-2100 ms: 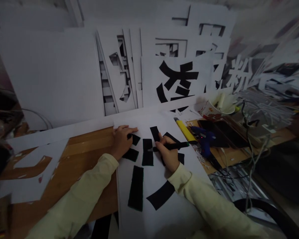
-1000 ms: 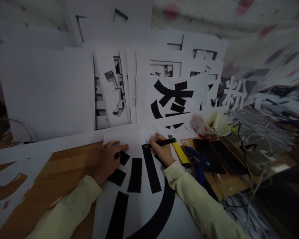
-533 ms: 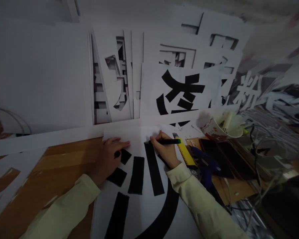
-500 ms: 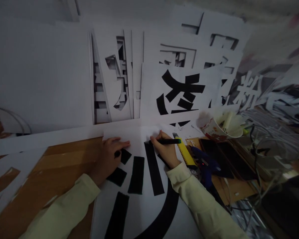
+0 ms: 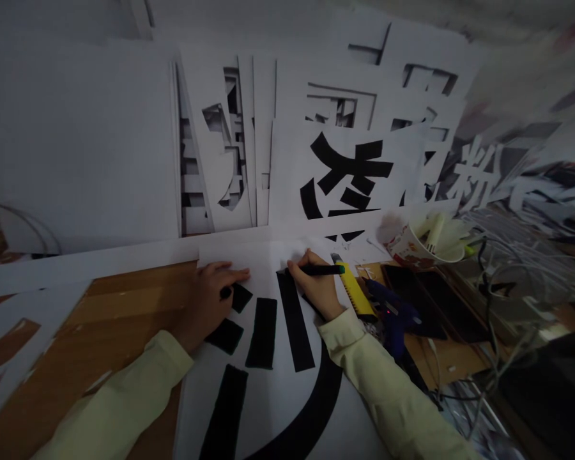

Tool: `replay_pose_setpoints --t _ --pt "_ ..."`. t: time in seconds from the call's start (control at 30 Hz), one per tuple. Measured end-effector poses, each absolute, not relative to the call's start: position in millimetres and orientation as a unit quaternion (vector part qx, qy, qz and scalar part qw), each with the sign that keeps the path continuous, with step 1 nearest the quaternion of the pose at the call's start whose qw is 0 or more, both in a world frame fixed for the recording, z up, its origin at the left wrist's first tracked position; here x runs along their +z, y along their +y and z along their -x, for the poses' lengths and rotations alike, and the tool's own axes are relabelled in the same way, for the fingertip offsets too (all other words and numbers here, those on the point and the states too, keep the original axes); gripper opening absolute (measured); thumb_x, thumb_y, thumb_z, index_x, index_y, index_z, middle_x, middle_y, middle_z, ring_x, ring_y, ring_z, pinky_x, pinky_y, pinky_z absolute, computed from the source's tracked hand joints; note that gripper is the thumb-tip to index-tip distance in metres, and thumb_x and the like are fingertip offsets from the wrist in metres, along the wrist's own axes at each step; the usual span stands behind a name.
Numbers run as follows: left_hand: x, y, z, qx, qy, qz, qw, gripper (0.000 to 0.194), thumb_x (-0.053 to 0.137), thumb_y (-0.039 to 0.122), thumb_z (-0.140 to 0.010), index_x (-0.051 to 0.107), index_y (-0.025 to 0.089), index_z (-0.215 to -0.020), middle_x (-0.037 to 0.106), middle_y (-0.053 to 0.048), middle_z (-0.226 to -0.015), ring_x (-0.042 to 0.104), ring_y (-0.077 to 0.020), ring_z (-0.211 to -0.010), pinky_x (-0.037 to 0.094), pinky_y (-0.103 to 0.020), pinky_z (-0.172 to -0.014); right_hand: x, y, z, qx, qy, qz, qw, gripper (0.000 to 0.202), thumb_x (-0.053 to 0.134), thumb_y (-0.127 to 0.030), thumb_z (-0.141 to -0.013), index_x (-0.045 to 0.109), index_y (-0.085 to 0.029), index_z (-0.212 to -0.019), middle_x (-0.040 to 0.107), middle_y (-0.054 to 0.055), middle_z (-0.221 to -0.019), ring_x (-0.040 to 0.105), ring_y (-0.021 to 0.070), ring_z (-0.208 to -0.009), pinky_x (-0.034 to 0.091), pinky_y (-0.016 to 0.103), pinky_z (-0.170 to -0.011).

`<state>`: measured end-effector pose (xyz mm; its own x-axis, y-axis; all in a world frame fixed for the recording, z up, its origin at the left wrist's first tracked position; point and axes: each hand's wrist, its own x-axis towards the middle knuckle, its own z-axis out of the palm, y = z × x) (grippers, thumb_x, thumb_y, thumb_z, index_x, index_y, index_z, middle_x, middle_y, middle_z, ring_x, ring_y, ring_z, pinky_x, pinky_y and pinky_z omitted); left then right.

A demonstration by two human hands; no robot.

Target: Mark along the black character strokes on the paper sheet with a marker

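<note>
My right hand (image 5: pixel 316 284) is closed round a black marker pen (image 5: pixel 326 269) with a green end. Its tip points left, at the top of a long black stroke (image 5: pixel 296 326) on the white sheet (image 5: pixel 263 402). Flat on that sheet's upper left rests my left hand (image 5: pixel 213 303), index finger stretched to the right. A small dark round thing (image 5: pixel 226 292), which looks like the marker's cap, is tucked between its fingers. Several other black strokes and a large black curve (image 5: pixel 321 409) lie around and below the hands.
A yellow utility knife (image 5: pixel 357 292) and a blue glue gun (image 5: pixel 395 313) lie right of my right hand. Behind them stand a paper bowl (image 5: pixel 419 246) and tangled cables. Cut-out white boards (image 5: pixel 263 147) lean at the back. Brown wooden tabletop (image 5: pixel 119 332) shows at left.
The view has shifted very slightly. My right hand and the marker stay at the top of the long stroke; my left hand stays in place on the sheet.
</note>
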<state>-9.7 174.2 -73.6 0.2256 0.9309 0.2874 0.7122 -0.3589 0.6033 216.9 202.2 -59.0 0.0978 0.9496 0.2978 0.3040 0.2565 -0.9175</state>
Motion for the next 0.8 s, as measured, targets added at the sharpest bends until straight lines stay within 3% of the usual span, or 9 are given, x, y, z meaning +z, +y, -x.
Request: replay_pose_setpoints --t 0.43,0.8 --pt "-68.4 173.8 8.2 0.301 0.549 -0.757 0.187 0.039 0.044 0.008 -0.081 0.069 0.027 -0.105 0.071 0.001 -0.112 0.053 -0.0240 -0.115 0.038 -0.051 -0.101 -61.2 201.9 -218.1 0.324 -0.599 0.499 0.536 0.032 0.062 -0.025 -0.071 0.037 -0.024 -0.052 0.037 -0.010 -0.049 0.033 0.0100 -0.047 0.026 0.048 -0.113" --pt "-71.2 173.4 10.3 0.293 0.553 -0.756 0.192 0.041 0.043 0.009 -0.082 0.067 0.031 -0.107 0.069 0.002 -0.115 0.051 -0.0242 -0.119 0.036 -0.050 -0.103 -61.1 200.4 -218.0 0.336 -0.596 0.495 0.536 0.031 0.059 -0.020 -0.066 0.033 -0.023 -0.049 0.033 -0.011 -0.047 0.028 0.0086 -0.045 0.033 0.048 -0.110"
